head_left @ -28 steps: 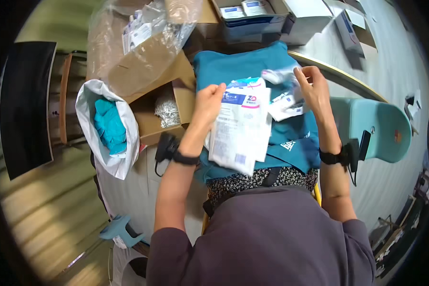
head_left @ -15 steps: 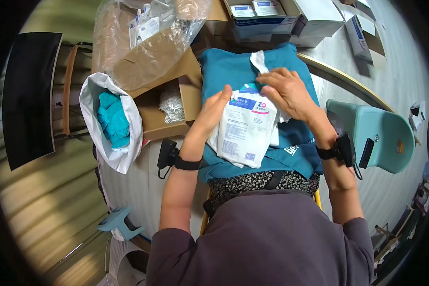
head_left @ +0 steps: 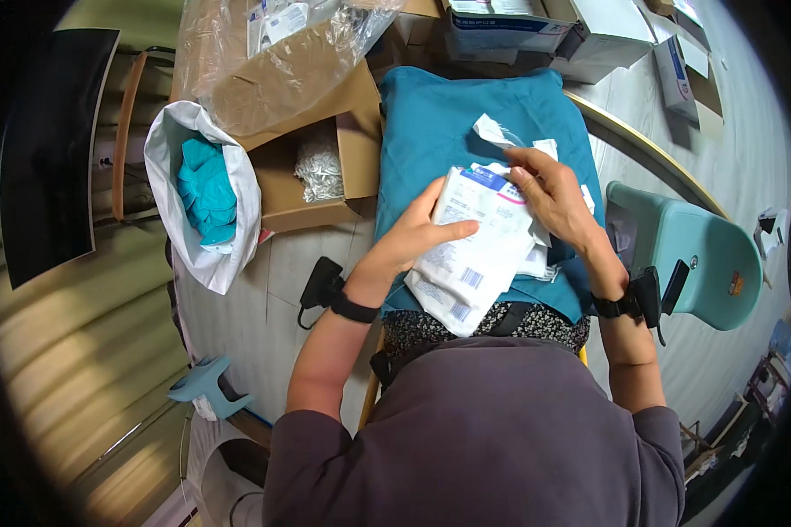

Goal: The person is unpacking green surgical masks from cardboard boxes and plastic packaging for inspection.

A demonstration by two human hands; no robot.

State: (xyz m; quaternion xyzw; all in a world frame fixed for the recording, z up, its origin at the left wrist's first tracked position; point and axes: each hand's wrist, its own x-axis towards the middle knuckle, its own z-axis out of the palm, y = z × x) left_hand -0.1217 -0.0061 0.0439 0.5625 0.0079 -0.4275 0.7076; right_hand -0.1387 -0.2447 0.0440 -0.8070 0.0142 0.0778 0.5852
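My left hand (head_left: 417, 230) grips several flat white packets (head_left: 475, 237) by their left side, its thumb lying across the top one. Blue and pink print marks the upper part of the top packet, and a barcode is near its bottom. At the upper right corner of that packet, the curled fingers of my right hand (head_left: 554, 200) pinch its edge; the fingertips are partly hidden. Just beyond the fingers, a torn white strip (head_left: 494, 132) lies on a teal cloth (head_left: 435, 110) spread over my lap. More white packets show under my right hand.
To the left stand a white bag (head_left: 160, 180) holding teal pieces and a cardboard box (head_left: 360, 158) with a bundle of white cords. Behind are clear plastic wrap (head_left: 281, 83) and an open packet box (head_left: 510, 33). A pale teal stool (head_left: 716, 255) is at right.
The packets have come nearer to my body and tilted, their lower ends swinging out over the cloth's near edge. My left thumb now lies across the top packet. My right hand has moved slightly right.
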